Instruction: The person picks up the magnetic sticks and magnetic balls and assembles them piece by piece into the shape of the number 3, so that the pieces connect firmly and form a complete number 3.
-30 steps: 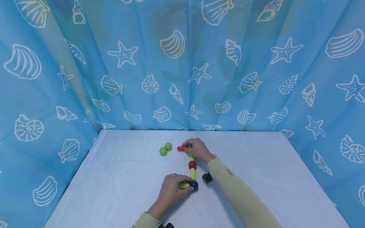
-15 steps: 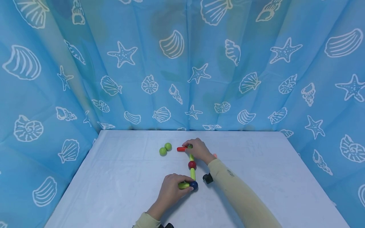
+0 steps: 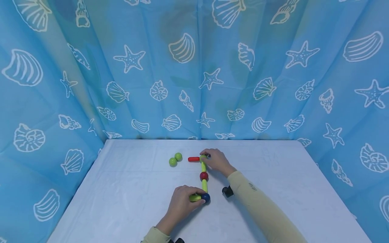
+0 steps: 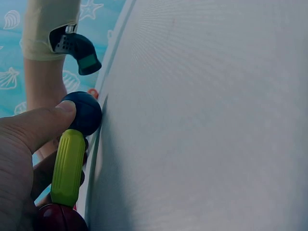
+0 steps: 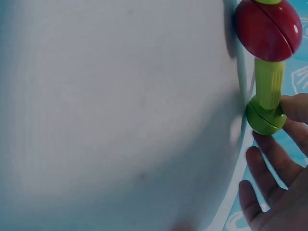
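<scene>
Right hand (image 3: 216,160) pinching green ball (image 5: 263,121), left hand (image 3: 182,203) gripping blue ball (image 4: 85,114), 2 lime balls (image 3: 173,162) head-view only

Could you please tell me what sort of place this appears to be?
Probably a tabletop play or demonstration spot: a seashell-print curtain hangs behind and beside a white table bearing a ball-and-rod toy.

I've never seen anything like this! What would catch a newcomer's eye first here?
Probably the blue curtain with white shells and starfish, hanging behind the white table. Next, the bright chain of rods and balls between the hands: the left hand grips the dark blue ball nearest the person, the right hand the green ball farther off. Two loose green balls sit left of the red rod.
</scene>
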Available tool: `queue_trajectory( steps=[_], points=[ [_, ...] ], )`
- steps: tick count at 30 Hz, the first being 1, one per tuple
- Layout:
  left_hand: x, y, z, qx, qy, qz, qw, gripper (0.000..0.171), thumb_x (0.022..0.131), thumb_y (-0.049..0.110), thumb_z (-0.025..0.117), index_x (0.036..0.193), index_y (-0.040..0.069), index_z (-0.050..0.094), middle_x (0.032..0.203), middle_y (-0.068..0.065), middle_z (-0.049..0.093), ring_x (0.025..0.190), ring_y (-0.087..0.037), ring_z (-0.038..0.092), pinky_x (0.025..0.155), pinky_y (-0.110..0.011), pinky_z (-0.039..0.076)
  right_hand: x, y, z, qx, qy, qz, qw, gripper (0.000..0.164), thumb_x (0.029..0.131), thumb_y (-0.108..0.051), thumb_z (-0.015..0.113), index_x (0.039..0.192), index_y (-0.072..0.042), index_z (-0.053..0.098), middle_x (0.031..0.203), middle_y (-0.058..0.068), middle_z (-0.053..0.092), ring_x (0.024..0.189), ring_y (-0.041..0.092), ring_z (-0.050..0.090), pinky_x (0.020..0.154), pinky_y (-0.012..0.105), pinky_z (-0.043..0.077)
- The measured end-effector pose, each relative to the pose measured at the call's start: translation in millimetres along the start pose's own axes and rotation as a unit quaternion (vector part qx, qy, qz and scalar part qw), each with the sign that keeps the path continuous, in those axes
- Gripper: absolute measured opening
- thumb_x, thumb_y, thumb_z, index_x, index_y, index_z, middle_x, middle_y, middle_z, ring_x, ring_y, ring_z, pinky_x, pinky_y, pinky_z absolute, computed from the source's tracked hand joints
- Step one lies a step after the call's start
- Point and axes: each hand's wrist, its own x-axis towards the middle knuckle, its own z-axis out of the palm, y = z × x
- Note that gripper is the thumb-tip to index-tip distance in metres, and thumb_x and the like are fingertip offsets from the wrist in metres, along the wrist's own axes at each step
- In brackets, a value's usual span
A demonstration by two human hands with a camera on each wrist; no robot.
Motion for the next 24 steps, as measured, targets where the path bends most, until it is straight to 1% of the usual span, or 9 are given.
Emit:
queue_trajectory(
  steps=[3, 8, 12, 16, 21, 24],
  points=[
    [0.2, -0.2, 0.1, -0.002, -0.001, -0.002, 1.0000, 0.025, 0.085, 0.037, 0.083, 0.110, 0.034, 0.078, 0.101, 0.021, 0.073, 0.090, -0.004, 0.057, 0.095, -0.048, 0.044, 0.5, 4.9, -0.4, 0.023, -0.012, 0.008, 1.000, 0.029, 0.098, -0.031, 0.068, 0.126, -0.022, 0.070, 0.124, 0.003, 0.067, 0.117, 0.025, 0.059, 0.100, 0.044, 0.051],
    [1.0, -0.7, 0.3, -0.001, -0.002, 0.000, 1.0000, 0.025, 0.085, 0.036, 0.083, 0.110, 0.033, 0.078, 0.101, 0.021, 0.073, 0.089, -0.004, 0.056, 0.094, -0.048, 0.044, 0.8, 11.0, -2.3, 0.047, -0.019, 0.011, 0.999, 0.029, 0.099, -0.030, 0.066, 0.127, -0.023, 0.069, 0.129, 0.004, 0.066, 0.122, 0.027, 0.059, 0.103, 0.047, 0.049],
    [1.6, 0.2, -0.7, -0.001, -0.004, -0.002, 1.0000, 0.026, 0.085, 0.036, 0.083, 0.110, 0.034, 0.078, 0.101, 0.021, 0.073, 0.089, -0.003, 0.057, 0.095, -0.048, 0.044, -0.7, 13.3, -4.8, 0.069, -0.025, 0.021, 0.997, 0.027, 0.099, -0.029, 0.067, 0.126, -0.026, 0.069, 0.127, 0.004, 0.067, 0.122, 0.027, 0.059, 0.102, 0.047, 0.049],
    [1.3, 0.7, -2.0, -0.003, -0.001, 0.006, 1.0000, 0.025, 0.085, 0.035, 0.083, 0.109, 0.034, 0.078, 0.101, 0.020, 0.073, 0.089, -0.004, 0.058, 0.094, -0.048, 0.044, -2.0, 14.6, -7.1, 0.091, -0.034, 0.032, 0.995, 0.026, 0.099, -0.030, 0.067, 0.125, -0.029, 0.068, 0.125, 0.003, 0.066, 0.121, 0.025, 0.059, 0.102, 0.047, 0.049],
    [1.1, 0.1, -2.3, -0.003, 0.000, 0.010, 0.9999, 0.024, 0.085, 0.034, 0.083, 0.109, 0.033, 0.078, 0.101, 0.019, 0.074, 0.091, -0.005, 0.059, 0.093, -0.048, 0.044, -2.3, 15.6, -7.2, 0.099, -0.039, 0.030, 0.994, 0.025, 0.100, -0.028, 0.066, 0.125, -0.030, 0.068, 0.125, 0.002, 0.066, 0.120, 0.025, 0.059, 0.102, 0.048, 0.049],
    [1.0, -0.3, -2.0, -0.005, -0.005, 0.005, 1.0000, 0.024, 0.086, 0.035, 0.083, 0.110, 0.033, 0.078, 0.101, 0.020, 0.073, 0.090, -0.005, 0.058, 0.094, -0.049, 0.044, -2.0, 16.0, -5.6, 0.100, -0.039, 0.032, 0.994, 0.024, 0.099, -0.028, 0.067, 0.123, -0.031, 0.068, 0.125, 0.002, 0.066, 0.119, 0.025, 0.059, 0.102, 0.048, 0.049]
  ],
)
